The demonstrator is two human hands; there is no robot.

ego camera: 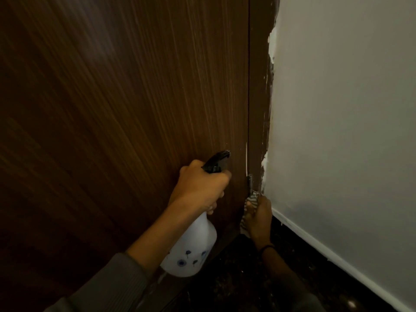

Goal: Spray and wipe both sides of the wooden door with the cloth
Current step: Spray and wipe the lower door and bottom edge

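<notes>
The dark wooden door (pixel 117 109) fills the left and middle of the head view, its grain running upward. My left hand (pixel 200 188) grips the neck of a white spray bottle (pixel 191 248) with blue flower marks; its black nozzle (pixel 219 159) points at the door's lower right part. My right hand (pixel 258 218) holds a striped cloth (pixel 248 206) low against the door's hinge edge, beside the frame (pixel 258 97). Most of the cloth is hidden behind the hand.
A white wall (pixel 349 109) stands close on the right with chipped paint along the frame and a white skirting board (pixel 315 246) at its foot. A metal hinge (pixel 250 181) sits just above the cloth. The floor (pixel 236 278) below is dark and speckled.
</notes>
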